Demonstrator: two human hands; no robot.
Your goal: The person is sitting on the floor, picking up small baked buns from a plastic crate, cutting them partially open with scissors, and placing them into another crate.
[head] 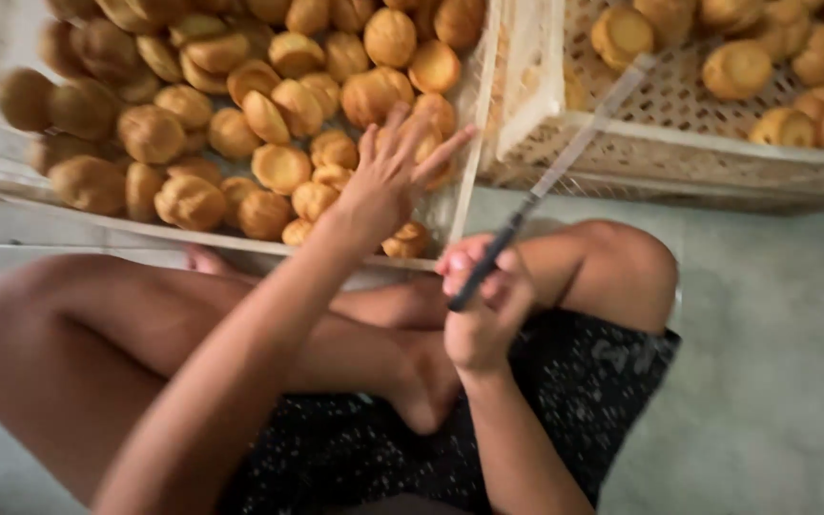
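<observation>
Left hand point(388, 181) fingers spread above buns point(283, 167); right hand point(479, 305) fingers clamped on knife point(526, 205). We judge: keep blade angled away, pick the bun nearest fingertips.

Buns point(240, 124) crowd crate point(464, 191); floor point(774, 315) right open; knees block near side.

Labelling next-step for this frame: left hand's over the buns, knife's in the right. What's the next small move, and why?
Probably close the left hand on one bun in the left crate: its fingers are spread just above the pile, holding nothing, while the right hand already grips the knife, blade up.
</observation>
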